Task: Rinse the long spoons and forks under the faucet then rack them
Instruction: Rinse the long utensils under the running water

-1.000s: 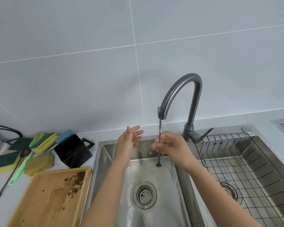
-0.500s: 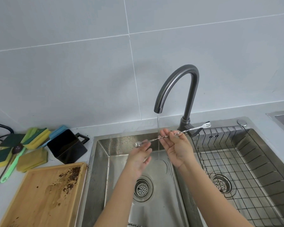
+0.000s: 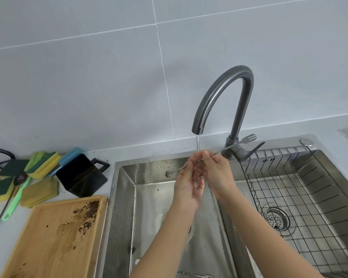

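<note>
While water runs: a thin stream falls from the faucet [image 3: 225, 93] onto the fingers.
Utensil [image 3: 247, 138]: long, thin, spoon bowl at its 9 o'clock end, fork tines at its 3 o'clock end, slanting over the left basin of the sink [image 3: 125, 197].
Left hand [image 3: 187, 187]: fingers pinch the shaft near the spoon end.
Right hand [image 3: 215, 173]: fingers pinch the shaft under the stream, touching the left hand.
Rack [image 3: 289, 197]: wire basket in the right basin, at 3 o'clock of the hands.
Tabletop [image 3: 18, 227], 9 o'clock: wooden tray [image 3: 54, 237], black cup [image 3: 82, 175], sponges [image 3: 38, 189].
Bottom edge: another utensil [image 3: 195, 274] in the left basin.
</note>
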